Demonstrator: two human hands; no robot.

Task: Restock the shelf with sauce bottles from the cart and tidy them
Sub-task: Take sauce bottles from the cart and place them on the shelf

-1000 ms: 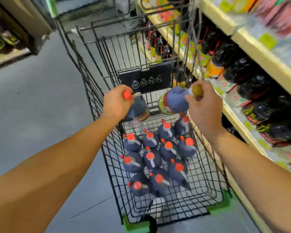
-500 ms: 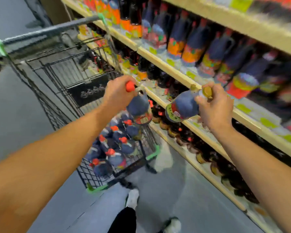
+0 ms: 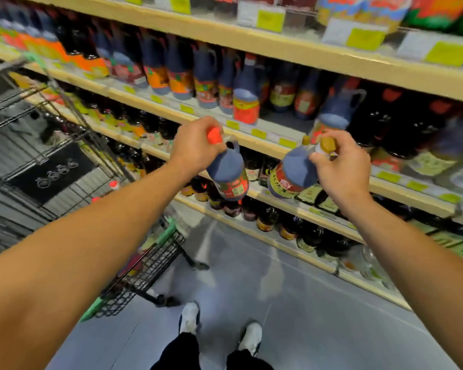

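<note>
My left hand (image 3: 195, 145) grips the neck of a dark sauce bottle with a red cap (image 3: 229, 173), which hangs below my fist. My right hand (image 3: 337, 166) holds a second dark bottle with a yellow cap (image 3: 294, 172) by its neck, tilted to the left. Both bottles hang in front of the shelf (image 3: 251, 134), level with its middle board. On that board stands a row of similar handled bottles, with a gap (image 3: 284, 118) between a red-labelled bottle (image 3: 246, 102) and another handled one (image 3: 334, 113). The black wire cart (image 3: 145, 271) stands at the left.
Lower shelves hold smaller dark bottles (image 3: 265, 217). An upper shelf (image 3: 278, 46) with yellow price tags runs overhead. My white shoes (image 3: 190, 316) stand on the grey floor (image 3: 292, 303) between the cart and the shelf base.
I have turned from the cart to face the shelf. Both hands have carried their bottles out of the cart and up to the middle board.
</note>
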